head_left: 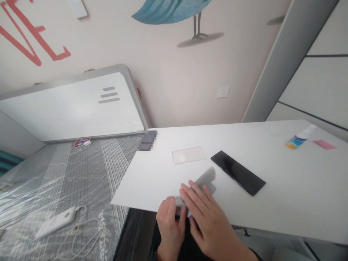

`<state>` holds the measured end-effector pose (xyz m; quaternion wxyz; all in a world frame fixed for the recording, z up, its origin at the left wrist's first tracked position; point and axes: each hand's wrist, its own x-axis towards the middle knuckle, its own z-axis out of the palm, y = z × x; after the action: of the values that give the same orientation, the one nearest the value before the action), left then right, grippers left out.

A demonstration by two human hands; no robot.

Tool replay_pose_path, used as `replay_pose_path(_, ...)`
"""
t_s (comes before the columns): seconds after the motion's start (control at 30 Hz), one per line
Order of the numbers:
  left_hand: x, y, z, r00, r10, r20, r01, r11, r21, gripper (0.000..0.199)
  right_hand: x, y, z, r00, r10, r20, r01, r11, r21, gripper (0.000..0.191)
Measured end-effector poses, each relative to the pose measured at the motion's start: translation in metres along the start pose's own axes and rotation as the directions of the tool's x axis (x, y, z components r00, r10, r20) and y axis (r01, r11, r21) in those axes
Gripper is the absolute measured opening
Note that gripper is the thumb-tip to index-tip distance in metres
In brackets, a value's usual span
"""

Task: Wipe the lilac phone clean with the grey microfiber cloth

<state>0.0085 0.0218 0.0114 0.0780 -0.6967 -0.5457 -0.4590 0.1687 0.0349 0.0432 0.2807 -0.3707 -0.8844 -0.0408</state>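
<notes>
Near the front edge of the white table (274,214), my left hand (171,223) is closed on a small pale item (179,201), which is mostly hidden between my hands. My right hand (208,217) has its fingers stretched out over that item, the fingertips touching or just above it. A black phone (238,173) lies flat, tilted across the table to the right of my hands. Beyond my hands rests a clear phone case (188,155). The case and the phone are apart.
A spray bottle (299,137) lies at the back right beside a pink card (324,144). A blurred-out dark object (146,140) is at the table's back left corner. On the left, a bed (81,188) holds a white power bank (56,222) with cables.
</notes>
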Motion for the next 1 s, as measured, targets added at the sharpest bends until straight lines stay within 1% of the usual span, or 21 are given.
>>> replay_pose_path(0.07, -0.002, -0.003, 0.001, 0.999, 0.022, -0.040, -0.021, 1.000, 0.022, 0.017, 0.001, -0.008, 0.000, 0.995, -0.082, 0.053, 0.081, 0.996, 0.023, 0.080)
replay_pose_path(0.1, -0.002, -0.003, 0.001, 0.999, 0.023, -0.042, -0.022, 0.999, 0.026, 0.017, 0.001, -0.006, 0.000, 0.995, -0.077, 0.055, 0.076, 0.997, 0.019, 0.081)
replay_pose_path(0.17, -0.001, -0.001, 0.001, 1.000, 0.010, -0.008, -0.010, 1.000, 0.016, 0.016, 0.001, 0.005, 0.000, 1.000, 0.027, 0.009, -0.027, 1.000, -0.016, 0.079)
replay_pose_path(0.23, 0.001, 0.002, 0.000, 1.000, 0.002, 0.025, -0.002, 1.000, -0.005, 0.015, 0.001, 0.016, 0.000, 0.985, 0.159, -0.061, -0.162, 0.986, -0.048, 0.076)
replay_pose_path(0.27, 0.001, 0.002, 0.000, 1.000, 0.001, 0.028, -0.001, 1.000, -0.011, 0.014, 0.000, 0.018, 0.000, 0.978, 0.192, -0.076, -0.196, 0.979, -0.052, 0.076)
replay_pose_path(0.3, 0.001, 0.003, 0.001, 1.000, 0.004, 0.022, -0.004, 1.000, -0.010, 0.014, 0.000, 0.016, 0.000, 0.978, 0.194, -0.071, -0.198, 0.979, -0.048, 0.077)
replay_pose_path(0.33, 0.001, 0.002, 0.002, 1.000, 0.012, 0.005, -0.012, 1.000, -0.001, 0.014, 0.000, 0.012, 0.000, 0.986, 0.162, -0.046, -0.164, 0.986, -0.035, 0.079)
replay_pose_path(0.4, -0.001, -0.001, 0.004, 0.998, 0.033, -0.048, -0.032, 0.999, 0.026, 0.015, 0.001, -0.001, -0.001, 0.999, 0.026, 0.027, -0.027, 1.000, 0.012, 0.084)
replay_pose_path(0.43, -0.002, -0.002, 0.005, 0.996, 0.047, -0.077, -0.044, 0.998, 0.038, 0.015, 0.002, -0.006, -0.001, 0.997, -0.046, 0.058, 0.044, 0.998, 0.036, 0.086)
replay_pose_path(0.47, -0.002, -0.003, 0.006, 0.994, 0.059, -0.097, -0.055, 0.997, 0.045, 0.016, 0.003, -0.008, -0.001, 0.993, -0.096, 0.076, 0.092, 0.994, 0.055, 0.087)
replay_pose_path(0.5, -0.002, -0.003, 0.006, 0.993, 0.061, -0.102, -0.057, 0.997, 0.044, 0.017, 0.004, -0.007, -0.001, 0.991, -0.107, 0.077, 0.103, 0.993, 0.064, 0.088)
replay_pose_path(0.53, -0.002, -0.003, 0.005, 0.995, 0.053, -0.090, -0.050, 0.998, 0.035, 0.017, 0.005, -0.002, 0.000, 0.995, -0.078, 0.058, 0.075, 0.995, 0.064, 0.087)
replay_pose_path(0.6, 0.000, 0.000, 0.003, 0.999, 0.027, -0.035, -0.026, 1.000, 0.008, 0.016, 0.007, 0.013, 0.001, 0.998, 0.062, -0.015, -0.061, 0.997, 0.043, 0.084)
replay_pose_path(0.67, 0.002, 0.002, 0.002, 1.000, 0.010, 0.003, -0.010, 1.000, -0.017, 0.012, 0.007, 0.024, 0.002, 0.980, 0.184, -0.078, -0.182, 0.983, 0.023, 0.078)
replay_pose_path(0.7, 0.002, 0.003, 0.002, 1.000, 0.006, 0.010, -0.005, 1.000, -0.023, 0.011, 0.006, 0.025, 0.002, 0.976, 0.203, -0.081, -0.202, 0.979, 0.019, 0.077)
replay_pose_path(0.73, 0.002, 0.003, 0.002, 1.000, 0.008, 0.006, -0.008, 1.000, -0.022, 0.011, 0.005, 0.022, 0.002, 0.980, 0.188, -0.062, -0.187, 0.982, 0.021, 0.077)
replay_pose_path(0.77, 0.001, 0.002, 0.003, 1.000, 0.015, -0.010, -0.015, 1.000, -0.012, 0.013, 0.004, 0.017, 0.002, 0.989, 0.142, -0.029, -0.141, 0.989, 0.033, 0.080)
replay_pose_path(0.83, -0.001, -0.001, 0.006, 0.996, 0.047, -0.074, -0.045, 0.999, 0.026, 0.018, 0.002, 0.003, -0.001, 0.999, -0.004, 0.045, 0.001, 0.997, 0.072, 0.087)
replay_pose_path(0.9, -0.001, -0.002, 0.007, 0.988, 0.088, -0.129, -0.081, 0.995, 0.062, 0.020, 0.002, -0.002, -0.003, 0.990, -0.110, 0.092, 0.101, 0.991, 0.092, 0.090)
replay_pose_path(0.93, -0.001, -0.002, 0.007, 0.988, 0.089, -0.130, -0.081, 0.995, 0.066, 0.020, 0.003, 0.000, -0.004, 0.990, -0.110, 0.091, 0.102, 0.991, 0.088, 0.089)
replay_pose_path(1.0, 0.001, 0.001, 0.006, 0.995, 0.056, -0.081, -0.053, 0.998, 0.039, 0.017, 0.005, 0.012, -0.004, 0.999, -0.006, 0.051, 0.003, 0.999, 0.051, 0.085)
